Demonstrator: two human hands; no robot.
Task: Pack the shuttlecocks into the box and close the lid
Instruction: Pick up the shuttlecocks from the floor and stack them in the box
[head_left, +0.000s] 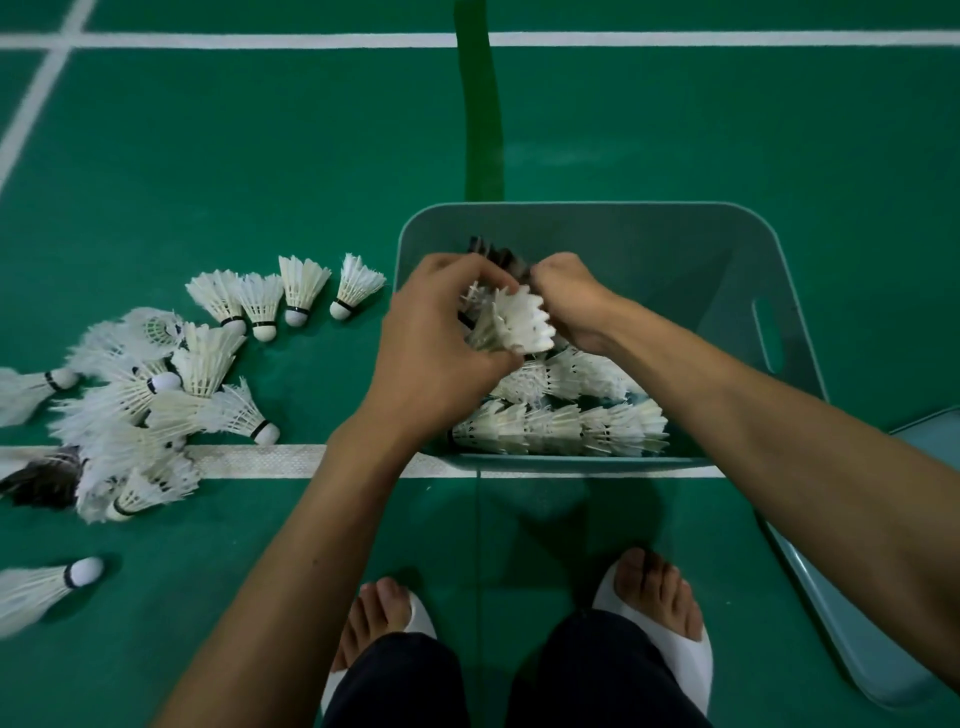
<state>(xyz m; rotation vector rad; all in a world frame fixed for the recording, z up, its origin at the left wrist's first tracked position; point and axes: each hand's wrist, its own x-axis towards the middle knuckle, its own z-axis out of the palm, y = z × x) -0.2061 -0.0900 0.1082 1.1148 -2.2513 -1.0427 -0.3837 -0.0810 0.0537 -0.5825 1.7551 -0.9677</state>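
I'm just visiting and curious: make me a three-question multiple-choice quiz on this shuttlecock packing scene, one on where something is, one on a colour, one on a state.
1. Where is the loose pile of shuttlecocks?
A. On the floor left of the box
B. On the lid
C. Behind the box

2. What colour is the box?
A. Red
B. Pale teal
C. Yellow

3. How is the box now?
A. Lid shut
B. Tipped over
C. Open, partly filled

Answers:
1. A, the pile lies on the green floor beside the box's left wall.
2. B, its walls are pale teal.
3. C, the left hand and right hand hold a white shuttlecock over it, while the lid lies aside.
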